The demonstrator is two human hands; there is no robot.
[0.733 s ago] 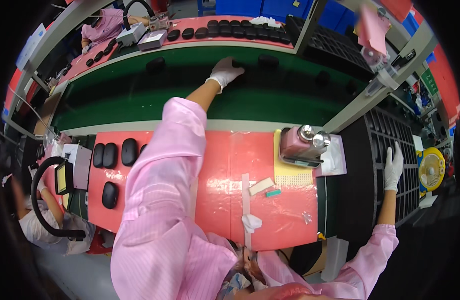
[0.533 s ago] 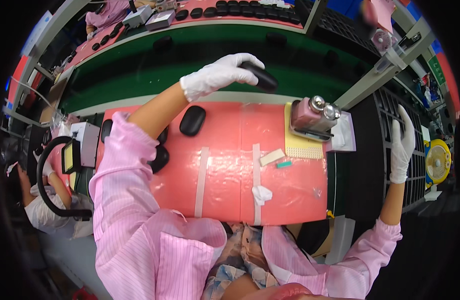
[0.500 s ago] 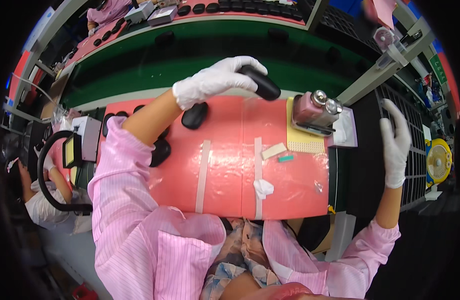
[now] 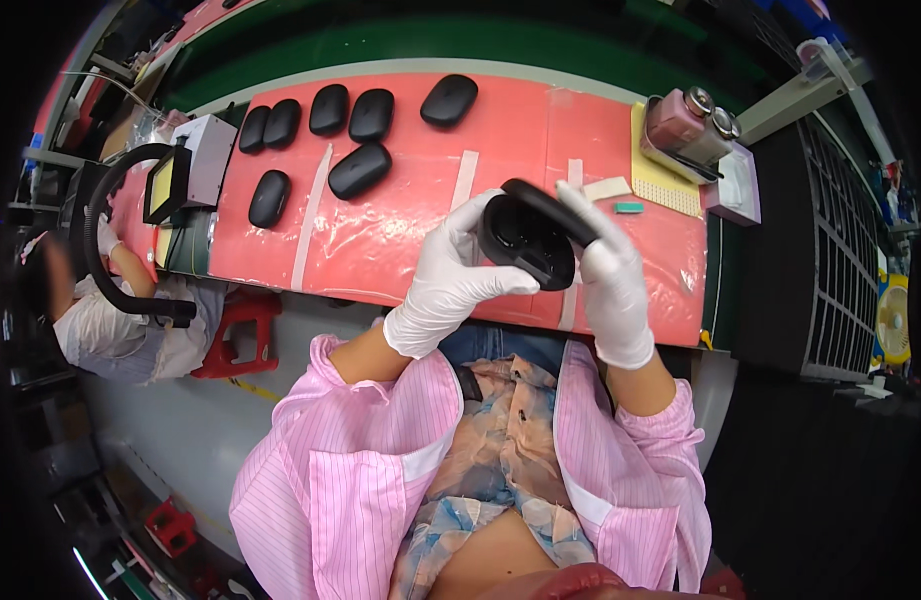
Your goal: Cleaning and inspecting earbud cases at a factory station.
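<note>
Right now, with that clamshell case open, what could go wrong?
1. The open black clamshell case might slip: the gloved left hand supports its base, and it appears near the front edge of the red mat.
2. The raised lid could be strained if the gloved right hand, blurred beside it, pushes too far.
3. The closed black cases lie loose and close together, so a bump might scuff them.
</note>
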